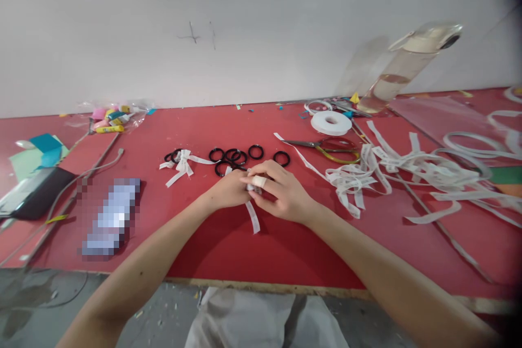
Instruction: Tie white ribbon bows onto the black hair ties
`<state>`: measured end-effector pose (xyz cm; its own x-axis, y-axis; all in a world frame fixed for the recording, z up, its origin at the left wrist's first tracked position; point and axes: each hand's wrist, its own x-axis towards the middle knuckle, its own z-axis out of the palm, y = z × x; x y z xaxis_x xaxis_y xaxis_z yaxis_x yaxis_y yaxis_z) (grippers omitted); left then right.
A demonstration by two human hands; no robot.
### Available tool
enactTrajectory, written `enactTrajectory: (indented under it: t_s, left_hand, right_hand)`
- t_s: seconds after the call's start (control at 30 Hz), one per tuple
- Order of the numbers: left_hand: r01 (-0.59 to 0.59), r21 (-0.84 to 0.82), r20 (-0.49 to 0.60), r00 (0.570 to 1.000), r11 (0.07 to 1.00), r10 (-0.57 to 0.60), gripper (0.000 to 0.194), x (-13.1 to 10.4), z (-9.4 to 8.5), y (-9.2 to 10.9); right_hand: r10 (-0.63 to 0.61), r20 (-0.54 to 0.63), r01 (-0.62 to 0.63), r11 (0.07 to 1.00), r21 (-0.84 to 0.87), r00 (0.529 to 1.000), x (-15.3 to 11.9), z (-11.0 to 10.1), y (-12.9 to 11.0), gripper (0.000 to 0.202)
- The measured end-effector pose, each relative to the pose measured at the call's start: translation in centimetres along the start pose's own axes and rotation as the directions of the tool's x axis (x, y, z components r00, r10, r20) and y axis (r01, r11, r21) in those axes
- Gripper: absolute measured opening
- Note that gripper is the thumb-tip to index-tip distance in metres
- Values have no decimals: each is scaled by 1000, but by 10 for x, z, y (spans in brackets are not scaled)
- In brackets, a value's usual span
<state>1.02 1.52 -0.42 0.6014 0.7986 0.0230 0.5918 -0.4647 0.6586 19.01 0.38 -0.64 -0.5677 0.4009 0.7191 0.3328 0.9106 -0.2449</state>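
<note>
Mid-width on the red worktop (212, 258), back from its front edge, a white ribbon (253, 218) trails its loose tail toward that edge. It looks light, limp and easily creased, likely best pinched flat near its bunched part. The right hand (286, 193) arches inward, thumb and fingers pinching that bunch; the left hand (231, 189) lies back upward, its fingers tucked away, grip hidden. Just beyond lie black rings (255, 158); toward the back edge, scissors (318, 145) and a white roll (322, 122).

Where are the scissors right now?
Head view, right of centre: the scissors lie on the red table, just in front of the white roll and beside the tangled ribbons.
</note>
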Motion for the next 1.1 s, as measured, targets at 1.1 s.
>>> enactTrajectory:
  t_s: [1.1]
  left_hand:
    - [77, -193, 97, 994, 978, -59, 23, -2, -9, 8]
  right_hand:
    - [753, -11, -318, 290, 903, 657, 3, -2, 10, 18]
